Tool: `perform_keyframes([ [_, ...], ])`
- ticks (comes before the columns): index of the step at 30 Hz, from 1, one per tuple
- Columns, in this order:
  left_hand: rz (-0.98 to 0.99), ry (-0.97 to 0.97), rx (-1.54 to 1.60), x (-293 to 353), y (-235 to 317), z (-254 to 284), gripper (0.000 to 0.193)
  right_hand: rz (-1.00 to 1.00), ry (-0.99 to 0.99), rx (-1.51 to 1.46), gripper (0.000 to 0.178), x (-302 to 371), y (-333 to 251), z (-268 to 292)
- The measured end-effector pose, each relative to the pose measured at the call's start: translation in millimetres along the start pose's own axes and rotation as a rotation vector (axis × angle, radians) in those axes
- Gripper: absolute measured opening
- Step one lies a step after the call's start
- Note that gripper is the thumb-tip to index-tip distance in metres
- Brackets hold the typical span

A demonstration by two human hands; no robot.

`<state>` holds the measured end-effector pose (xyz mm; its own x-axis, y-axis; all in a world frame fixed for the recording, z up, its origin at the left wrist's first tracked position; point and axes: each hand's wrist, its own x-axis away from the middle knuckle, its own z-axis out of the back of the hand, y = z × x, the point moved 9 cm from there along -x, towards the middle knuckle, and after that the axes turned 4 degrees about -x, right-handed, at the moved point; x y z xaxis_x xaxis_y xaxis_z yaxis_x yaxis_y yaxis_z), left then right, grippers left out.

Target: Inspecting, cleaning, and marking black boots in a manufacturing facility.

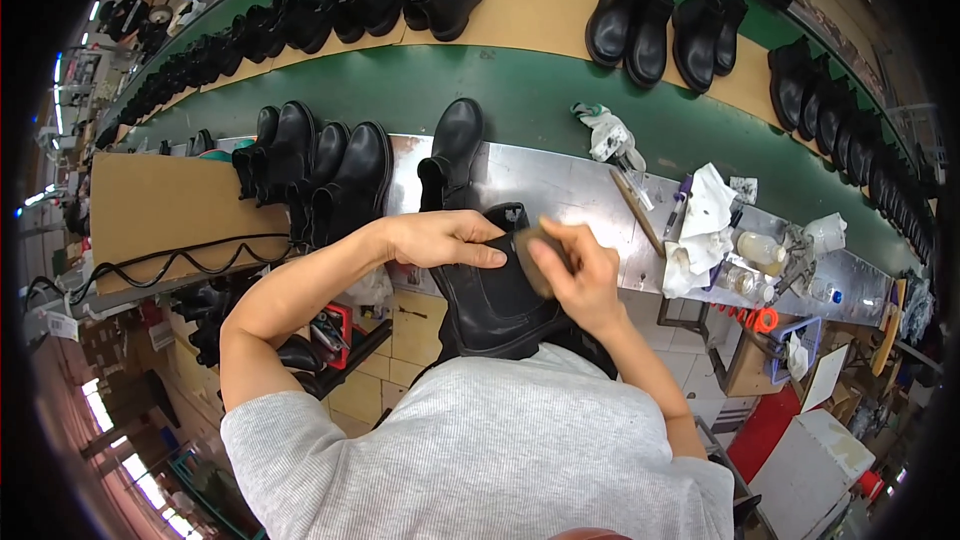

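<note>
A black ankle boot (490,302) is held close to my body, its toe toward me and its shaft opening toward the bench. My left hand (447,240) grips the shaft on its left side, thumb lying across the leather. In my right hand (585,275) is a brownish-grey pad (540,258), blurred by motion; its exact kind is unclear. The pad lies against the right side of the shaft. Just beyond my left hand, another black boot (458,140) rests on the metal bench edge.
Several black boots (350,170) stand at the left beside a cardboard sheet (165,210). The metal bench (560,190) carries a stained glove (608,132), a wooden stick (638,210), crumpled paper (705,205) and small bottles (760,248). Boot rows line the green conveyor (530,70) behind.
</note>
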<state>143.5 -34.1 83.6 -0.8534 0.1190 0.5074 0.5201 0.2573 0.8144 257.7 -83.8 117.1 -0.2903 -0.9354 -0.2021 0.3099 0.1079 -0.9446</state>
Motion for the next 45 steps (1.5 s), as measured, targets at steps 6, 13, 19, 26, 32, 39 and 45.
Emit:
perform_keyframes([
  [6, -0.04, 0.042, -0.108, -2, -10, 9, 0.027, 0.091, -0.022, 0.001, 0.024, -6, -4, -12],
  [13, 0.038, 0.024, -0.31, -10, -13, 12, 0.034, 0.212, 0.058, -0.02, 0.025, -36, -24, -9],
  [19, -0.003, -0.028, -0.142, -8, -10, 3, 0.028, 0.086, 0.054, 0.036, 0.026, 14, -7, 8],
  [26, -0.021, 0.008, -0.11, -7, -11, 4, 0.026, 0.127, 0.062, 0.033, 0.023, -2, -12, -1],
  [32, -0.008, -0.066, 0.026, 2, -8, -5, 0.026, 0.052, 0.042, -0.075, 0.026, 19, -8, 7],
  [39, 0.217, 0.142, -0.085, 11, -47, 16, 0.039, 0.014, 0.038, 0.043, 0.022, -7, -11, -16],
  [45, 0.169, 0.025, -0.058, 2, -37, 5, 0.035, 0.076, 0.084, 0.076, 0.023, -28, -19, -15],
])
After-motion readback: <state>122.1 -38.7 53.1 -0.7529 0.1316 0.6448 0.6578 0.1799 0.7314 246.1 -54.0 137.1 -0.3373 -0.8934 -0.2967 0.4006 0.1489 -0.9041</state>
